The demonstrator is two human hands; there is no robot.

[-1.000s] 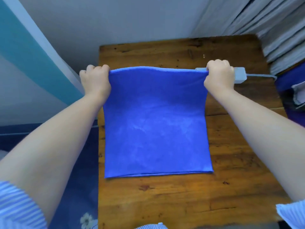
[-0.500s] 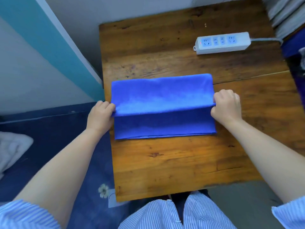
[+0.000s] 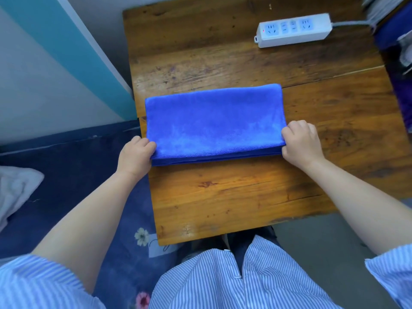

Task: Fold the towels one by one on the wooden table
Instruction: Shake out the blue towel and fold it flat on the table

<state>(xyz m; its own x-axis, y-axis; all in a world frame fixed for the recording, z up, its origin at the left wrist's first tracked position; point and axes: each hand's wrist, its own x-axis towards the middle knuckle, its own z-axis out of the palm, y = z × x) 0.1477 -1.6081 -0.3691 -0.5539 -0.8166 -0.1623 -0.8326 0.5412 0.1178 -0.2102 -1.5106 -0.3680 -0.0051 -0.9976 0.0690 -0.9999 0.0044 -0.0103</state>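
A blue towel (image 3: 214,121) lies folded over on itself in the middle of the wooden table (image 3: 234,197), its top layer reaching almost to the near edge of the layer beneath. My left hand (image 3: 134,156) pinches the near left corner of the top layer. My right hand (image 3: 301,146) pinches the near right corner. Both hands sit low at the table surface, fingers curled on the cloth.
A white power strip (image 3: 293,30) with its cable lies at the table's far right. A teal and white wall panel (image 3: 66,63) stands left of the table. Dark blue floral fabric (image 3: 89,186) lies at the lower left, with something white (image 3: 15,190) on it.
Both hands have carried the towel's far edge toward me, from held up at the far side to laid down over the near edge. The towel now lies folded in half.
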